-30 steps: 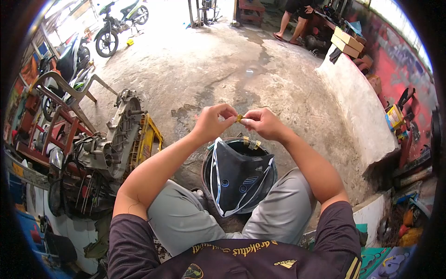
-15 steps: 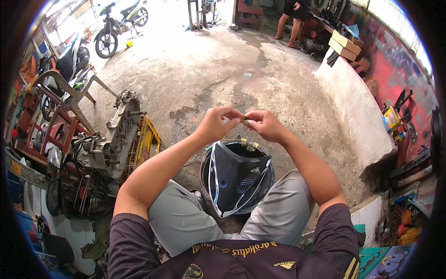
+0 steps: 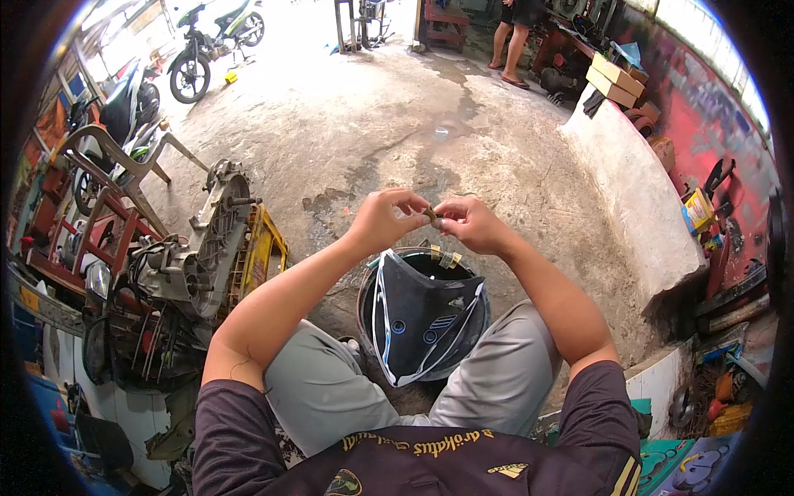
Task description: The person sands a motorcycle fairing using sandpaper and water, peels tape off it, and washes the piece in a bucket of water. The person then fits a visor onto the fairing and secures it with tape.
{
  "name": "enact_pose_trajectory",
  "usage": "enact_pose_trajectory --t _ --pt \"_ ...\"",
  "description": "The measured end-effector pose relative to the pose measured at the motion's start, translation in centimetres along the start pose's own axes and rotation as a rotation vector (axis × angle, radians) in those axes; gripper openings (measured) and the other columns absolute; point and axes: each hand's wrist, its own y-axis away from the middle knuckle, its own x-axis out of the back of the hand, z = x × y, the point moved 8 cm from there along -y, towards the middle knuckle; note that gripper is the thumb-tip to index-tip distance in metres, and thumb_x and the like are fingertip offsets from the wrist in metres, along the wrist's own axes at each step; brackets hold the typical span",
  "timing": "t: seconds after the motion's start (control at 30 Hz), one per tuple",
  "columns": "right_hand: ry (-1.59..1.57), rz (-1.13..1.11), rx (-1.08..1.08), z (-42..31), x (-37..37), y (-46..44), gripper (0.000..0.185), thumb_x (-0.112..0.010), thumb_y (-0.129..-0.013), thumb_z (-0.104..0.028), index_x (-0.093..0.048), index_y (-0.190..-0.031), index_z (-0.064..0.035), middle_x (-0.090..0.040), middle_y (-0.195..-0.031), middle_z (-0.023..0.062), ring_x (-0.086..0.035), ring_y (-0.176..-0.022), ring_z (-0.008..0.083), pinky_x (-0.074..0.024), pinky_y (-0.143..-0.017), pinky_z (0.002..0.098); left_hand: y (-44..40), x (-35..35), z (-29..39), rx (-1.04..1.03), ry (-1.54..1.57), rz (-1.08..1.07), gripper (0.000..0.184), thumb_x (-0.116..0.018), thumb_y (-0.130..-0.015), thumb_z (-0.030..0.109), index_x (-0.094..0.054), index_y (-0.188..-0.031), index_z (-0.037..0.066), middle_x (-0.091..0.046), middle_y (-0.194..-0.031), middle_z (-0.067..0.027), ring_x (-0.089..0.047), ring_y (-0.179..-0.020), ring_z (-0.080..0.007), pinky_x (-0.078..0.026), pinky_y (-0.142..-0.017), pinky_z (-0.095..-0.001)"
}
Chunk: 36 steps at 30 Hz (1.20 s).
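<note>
Between my fingertips is a small brownish-yellow piece (image 3: 430, 214), too small to make out in detail. My left hand (image 3: 387, 220) pinches it from the left, and my right hand (image 3: 467, 225) pinches it from the right. Below both hands, a black panel with white edging (image 3: 428, 310) leans on a round dark tub (image 3: 485, 318) between my knees. Strips of yellowish tape (image 3: 447, 259) are at the tub's far rim.
At the left stand a metal engine casing (image 3: 217, 240), a yellow crate (image 3: 263, 248) and a chair (image 3: 124, 165). Motorbikes (image 3: 190, 76) are farther back. Cardboard boxes (image 3: 614, 81) rest on a low white wall (image 3: 633, 198). A person (image 3: 514, 51) stands at the back.
Both hands have come slightly lower in view, still pinched around the small piece, which has turned between the fingertips. The person at the back has shifted their legs.
</note>
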Motion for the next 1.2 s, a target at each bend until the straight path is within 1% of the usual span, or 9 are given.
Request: enact_pose_trajectory --t 0.07,0.2,0.27,0.4,0.47,0.53,0.7,0.97,1.2 --pt "0.040 -0.005 -0.006 -0.3 0.0 0.1 0.019 -0.069 -0.096 -0.011 -0.072 -0.111 0.0012 -0.070 -0.089 0.0033 -0.063 -0.080 0.0103 -0.0523 -0.074 0.0284 0.0 0.0 0.4 0.019 -0.079 -0.029 0.024 -0.083 -0.083 0.019 -0.079 -0.102 0.006 -0.075 -0.095 -0.0108 -0.070 -0.090 -0.0197 -0.055 -0.082 -0.0347" --pt "0.033 0.003 -0.007 -0.2 0.0 0.2 0.022 -0.070 -0.096 -0.014 -0.072 -0.112 0.0004 -0.070 -0.088 0.0029 -0.062 -0.079 0.0102 -0.0517 -0.075 0.0288 0.0 0.0 0.0 0.034 -0.059 -0.018 0.023 -0.083 -0.083 0.019 -0.078 -0.101 0.006 -0.075 -0.092 -0.0108 -0.070 -0.089 -0.0196 -0.055 -0.082 -0.0347" --pt "0.006 0.004 -0.013 -0.3 0.0 0.2 0.022 -0.071 -0.096 -0.015 -0.072 -0.112 0.0000 -0.071 -0.089 0.0029 -0.062 -0.079 0.0102 -0.0515 -0.075 0.0286 0.1 0.1 -0.1 0.089 -0.036 -0.026 0.023 -0.084 -0.082 0.019 -0.077 -0.099 0.005 -0.075 -0.089 -0.0096 -0.070 -0.087 -0.0184 -0.054 -0.082 -0.0344" --pt "-0.004 -0.010 -0.032 0.0 0.2 0.0 0.021 -0.067 -0.096 -0.010 -0.072 -0.113 0.0018 -0.072 -0.090 0.0042 -0.064 -0.082 0.0105 -0.0526 -0.079 0.0281 0.1 0.1 -0.1 0.082 0.011 -0.033 0.023 -0.086 -0.081 0.019 -0.077 -0.098 0.005 -0.075 -0.087 -0.0082 -0.070 -0.086 -0.0167 -0.054 -0.082 -0.0338" --pt "-0.050 -0.004 -0.035 0.2 0.2 0.0 0.020 -0.065 -0.096 -0.008 -0.071 -0.112 0.0026 -0.072 -0.091 0.0046 -0.065 -0.083 0.0107 -0.0529 -0.081 0.0280 0.2 0.2 -0.3 0.076 0.030 -0.021 0.023 -0.085 -0.084 0.025 -0.078 -0.100 0.010 -0.076 -0.087 0.0013 -0.066 -0.083 -0.0099 -0.044 -0.079 -0.0311" --pt "-0.077 0.015 -0.031 0.1 0.2 0.1 0.019 -0.061 -0.095 -0.005 -0.072 -0.109 0.0032 -0.072 -0.087 0.0051 -0.066 -0.082 0.0112 -0.0535 -0.079 0.0286 0.2 0.2 -0.4 0.076 0.035 -0.023 0.023 -0.085 -0.084 0.024 -0.078 -0.100 0.010 -0.075 -0.087 0.0016 -0.066 -0.082 -0.0095 -0.043 -0.079 -0.0309" --pt "-0.111 0.012 -0.012 0.6 0.2 -0.2 0.018 -0.063 -0.096 -0.006 -0.072 -0.108 0.0032 -0.072 -0.087 0.0049 -0.066 -0.082 0.0114 -0.0533 -0.078 0.0282 0.1 0.1 -0.6 0.093 0.069 -0.035 0.022 -0.085 -0.084 0.024 -0.079 -0.100 0.010 -0.075 -0.087 0.0017 -0.065 -0.083 -0.0083 -0.042 -0.078 -0.0305" --pt "-0.112 0.042 -0.040 0.9 0.4 -0.3 0.017 -0.065 -0.096 -0.009 -0.072 -0.106 0.0027 -0.070 -0.085 0.0034 -0.064 -0.079 0.0104 -0.0520 -0.076 0.0274 0.1 0.3 -0.9 0.101 0.045 -0.012 0.023 -0.078 -0.090 0.018 -0.080 -0.110 0.008 -0.077 -0.092 0.0004 -0.057 -0.077 -0.0070 -0.043 -0.070 -0.0271" --pt "-0.109 0.045 -0.029 1.1 0.4 -0.3 0.017 -0.066 -0.097 -0.011 -0.072 -0.105 0.0021 -0.069 -0.084 0.0027 -0.063 -0.078 0.0100 -0.0516 -0.075 0.0275 0.1 -0.1 -2.0 0.110 0.076 0.001 0.023 -0.074 -0.093 0.015 -0.079 -0.114 0.008 -0.077 -0.095 -0.0023 -0.057 -0.079 -0.0080 -0.048 -0.074 -0.0284"
